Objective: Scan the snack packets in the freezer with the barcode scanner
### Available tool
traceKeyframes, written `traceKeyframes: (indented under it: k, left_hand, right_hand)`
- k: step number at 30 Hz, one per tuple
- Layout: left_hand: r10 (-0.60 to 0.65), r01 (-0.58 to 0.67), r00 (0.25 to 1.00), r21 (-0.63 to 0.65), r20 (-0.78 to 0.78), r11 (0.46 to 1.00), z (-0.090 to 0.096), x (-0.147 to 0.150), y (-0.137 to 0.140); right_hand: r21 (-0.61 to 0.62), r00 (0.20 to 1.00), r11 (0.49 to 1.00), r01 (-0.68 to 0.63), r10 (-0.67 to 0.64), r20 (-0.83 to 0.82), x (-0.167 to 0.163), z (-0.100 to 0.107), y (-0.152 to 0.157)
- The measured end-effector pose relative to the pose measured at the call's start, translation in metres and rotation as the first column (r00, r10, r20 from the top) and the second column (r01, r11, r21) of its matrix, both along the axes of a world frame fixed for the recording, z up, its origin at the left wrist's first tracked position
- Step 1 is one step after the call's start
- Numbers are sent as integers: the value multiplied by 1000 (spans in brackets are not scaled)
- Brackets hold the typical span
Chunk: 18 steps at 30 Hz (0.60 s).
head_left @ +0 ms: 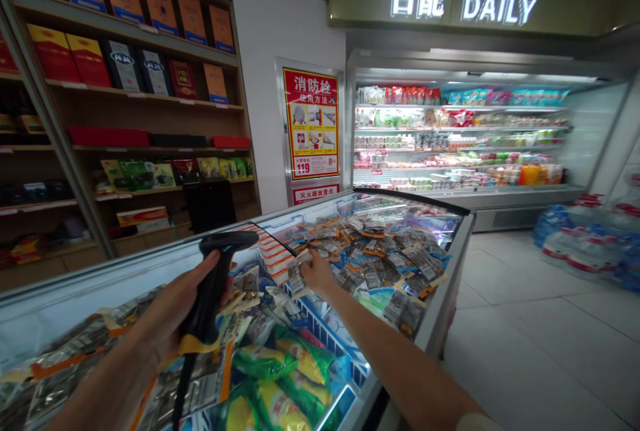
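Observation:
My left hand point(193, 287) is wrapped round the handle of a black barcode scanner point(227, 241), its head upright above the freezer and its cable hanging down past my wrist. In my right hand point(320, 273), reaching over the middle of the freezer, a small clear-and-tan food packet point(299, 275) is pinched between the fingers. Many similar packets point(375, 251) lie heaped beyond that hand, some with orange or blue edges. Green and yellow bags point(285, 377) lie below, between my two forearms. Part of the left fingers is hidden behind the scanner.
The chest freezer's rim point(457, 254) runs along the right, and a blue wire divider point(320, 324) crosses its inside. Shelves with gift boxes point(123, 64) stand at left. A lit refrigerated display point(460, 137) is at the back; bottled water packs point(575, 244) sit on the floor at right.

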<state>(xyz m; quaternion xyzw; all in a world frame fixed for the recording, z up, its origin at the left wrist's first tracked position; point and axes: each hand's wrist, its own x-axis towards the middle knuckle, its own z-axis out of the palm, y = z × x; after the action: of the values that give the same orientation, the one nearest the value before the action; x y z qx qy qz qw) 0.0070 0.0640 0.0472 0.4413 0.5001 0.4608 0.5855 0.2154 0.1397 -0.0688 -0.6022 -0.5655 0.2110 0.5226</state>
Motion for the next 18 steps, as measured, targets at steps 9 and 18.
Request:
traceKeyframes:
  k: [9, 18]
  left_hand:
    - [69, -70, 997, -5, -30, 998, -7, -32, 25]
    - [-146, 158, 979, 78, -145, 984, -29, -8, 38]
  right_hand:
    - [-124, 981, 991, -44, 66, 180, -97, 18, -6]
    - [-114, 805, 990, -82, 133, 578, -66, 31, -27]
